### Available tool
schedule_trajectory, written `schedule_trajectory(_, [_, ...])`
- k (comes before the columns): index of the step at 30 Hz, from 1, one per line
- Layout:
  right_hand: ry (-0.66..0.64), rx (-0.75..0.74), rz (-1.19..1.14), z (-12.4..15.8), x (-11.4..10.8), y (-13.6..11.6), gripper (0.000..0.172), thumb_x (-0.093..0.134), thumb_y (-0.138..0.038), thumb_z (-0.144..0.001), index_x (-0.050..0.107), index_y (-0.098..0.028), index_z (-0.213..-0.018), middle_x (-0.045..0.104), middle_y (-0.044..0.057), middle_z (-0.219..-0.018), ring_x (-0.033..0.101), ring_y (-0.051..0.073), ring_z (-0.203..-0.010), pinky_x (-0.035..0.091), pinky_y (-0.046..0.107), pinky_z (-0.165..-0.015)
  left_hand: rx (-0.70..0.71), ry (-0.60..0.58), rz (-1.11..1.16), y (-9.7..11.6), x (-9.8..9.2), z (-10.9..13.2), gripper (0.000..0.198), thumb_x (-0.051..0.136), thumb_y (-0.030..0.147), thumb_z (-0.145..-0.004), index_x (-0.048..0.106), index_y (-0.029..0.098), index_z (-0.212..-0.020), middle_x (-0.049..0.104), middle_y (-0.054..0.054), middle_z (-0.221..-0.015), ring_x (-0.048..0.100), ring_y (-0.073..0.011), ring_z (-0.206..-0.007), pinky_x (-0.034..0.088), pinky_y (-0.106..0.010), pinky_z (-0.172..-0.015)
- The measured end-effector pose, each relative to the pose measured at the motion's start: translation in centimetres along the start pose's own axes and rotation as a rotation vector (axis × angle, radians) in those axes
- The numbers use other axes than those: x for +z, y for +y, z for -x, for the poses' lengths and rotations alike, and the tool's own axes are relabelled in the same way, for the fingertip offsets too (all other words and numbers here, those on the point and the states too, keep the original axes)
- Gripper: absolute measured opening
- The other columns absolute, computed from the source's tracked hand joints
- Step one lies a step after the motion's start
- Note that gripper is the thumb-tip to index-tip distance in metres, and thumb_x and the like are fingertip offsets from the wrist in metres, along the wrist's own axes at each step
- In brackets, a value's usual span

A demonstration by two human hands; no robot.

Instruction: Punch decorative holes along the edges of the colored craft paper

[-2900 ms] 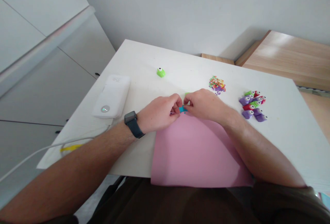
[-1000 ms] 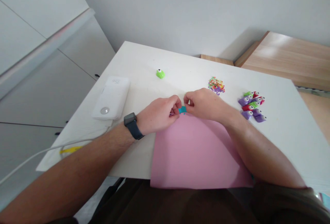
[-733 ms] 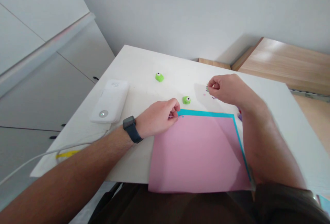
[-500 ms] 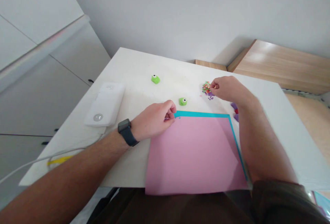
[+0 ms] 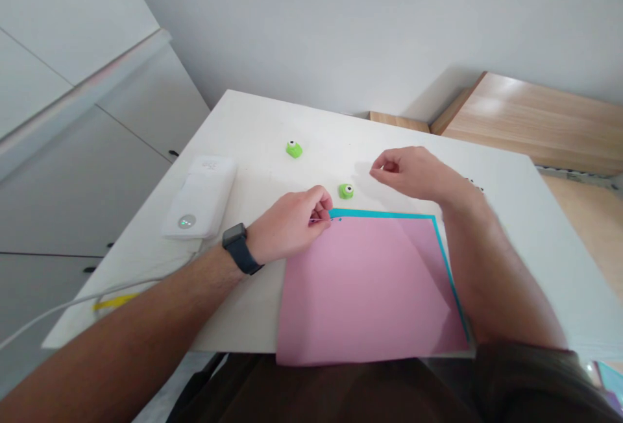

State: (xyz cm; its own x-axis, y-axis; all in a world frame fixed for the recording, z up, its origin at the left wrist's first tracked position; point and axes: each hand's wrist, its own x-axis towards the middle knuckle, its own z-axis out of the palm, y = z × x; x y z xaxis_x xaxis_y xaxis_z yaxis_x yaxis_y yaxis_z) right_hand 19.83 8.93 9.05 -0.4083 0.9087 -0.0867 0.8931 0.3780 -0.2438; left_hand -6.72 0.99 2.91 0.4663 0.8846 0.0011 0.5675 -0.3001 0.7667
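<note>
My left hand (image 5: 296, 223), with closed fingers, pinches the top left corner of a pink sheet of paper (image 5: 370, 287). A thin edge shows between thumb and fingers. Tiny blue spots lie on the sheet just beside the fingertips. Under the pink sheet, a blue sheet (image 5: 389, 214) shows along the top and right edges. My right hand (image 5: 406, 170) is over the table beyond the paper, its fingertips pressed together; anything between them is too small to make out. Two small green craft punches (image 5: 346, 191) with a white disc and dark star stand nearby, the other farther back.
A white box-shaped device (image 5: 200, 197) with a cable (image 5: 111, 288) lies on the left of the white table (image 5: 263, 118). A yellow item (image 5: 115, 302) is by my left forearm. Dark specks show beside my right forearm. Wooden furniture (image 5: 535, 111) stands behind at the right.
My right hand has moved left from the pile of small coloured pieces, which it now hides. My forearm now covers the purple and red items. My left hand has barely moved.
</note>
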Motion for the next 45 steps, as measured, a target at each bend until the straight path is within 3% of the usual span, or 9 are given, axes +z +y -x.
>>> schedule_trajectory(5, [-0.132, -0.186, -0.049, 0.0, 2.2, -3.0, 0.037, 0.059, -0.044, -0.095, 0.075, -0.02, -0.119, 0.077, 0.003, -0.093, 0.066, 0.017, -0.08, 0.043, 0.028, -0.074, -0.037, 0.031, 0.055, 0.0, -0.1, 0.0, 0.012, 0.064, 0.025, -0.088, 0.057, 0.023, -0.098, 0.075, 0.001, -0.09, 0.072, -0.016, -0.084, 0.056, -0.029, -0.076])
schedule_trajectory(12, [-0.1, -0.212, -0.025, -0.6, 4.1, -2.9, 0.037, 0.057, -0.039, -0.096, 0.074, -0.019, -0.122, 0.077, 0.006, -0.095, 0.067, 0.019, -0.083, 0.043, 0.028, -0.077, -0.09, 0.041, 0.105, 0.0, -0.3, -0.1, 0.016, 0.066, 0.029, -0.088, 0.059, 0.023, -0.101, 0.077, -0.001, -0.096, 0.074, -0.0175, -0.089, 0.058, -0.03, -0.079])
schedule_trajectory(18, [-0.064, -0.184, -0.053, -0.4, 4.1, -3.5, 0.03, 0.054, -0.028, -0.095, 0.076, -0.018, -0.112, 0.078, 0.005, -0.097, 0.067, 0.017, -0.081, 0.044, 0.026, -0.075, -0.121, 0.059, 0.115, -0.1, -0.4, -0.1, 0.018, 0.066, 0.032, -0.088, 0.06, 0.023, -0.102, 0.079, -0.003, -0.096, 0.076, -0.0197, -0.09, 0.059, -0.032, -0.079])
schedule_trajectory(23, [-0.047, -0.144, -0.094, -0.1, 3.8, -3.9, 0.027, 0.054, -0.029, -0.094, 0.077, -0.019, -0.105, 0.079, 0.003, -0.092, 0.067, 0.016, -0.077, 0.044, 0.025, -0.072, -0.157, 0.076, 0.151, -0.4, -0.4, -0.2, 0.019, 0.068, 0.034, -0.087, 0.06, 0.023, -0.101, 0.078, -0.003, -0.096, 0.075, -0.0192, -0.089, 0.059, -0.032, -0.078])
schedule_trajectory(45, [-0.076, -0.246, -0.224, 1.0, 3.3, -5.4, 0.026, 0.057, -0.035, -0.101, 0.075, -0.02, -0.111, 0.078, 0.003, -0.096, 0.068, 0.017, -0.083, 0.044, 0.027, -0.075, -0.228, 0.109, 0.265, -1.2, -0.3, -0.6, 0.023, 0.07, 0.035, -0.084, 0.06, 0.022, -0.1, 0.077, -0.003, -0.094, 0.075, -0.0212, -0.087, 0.059, -0.034, -0.075])
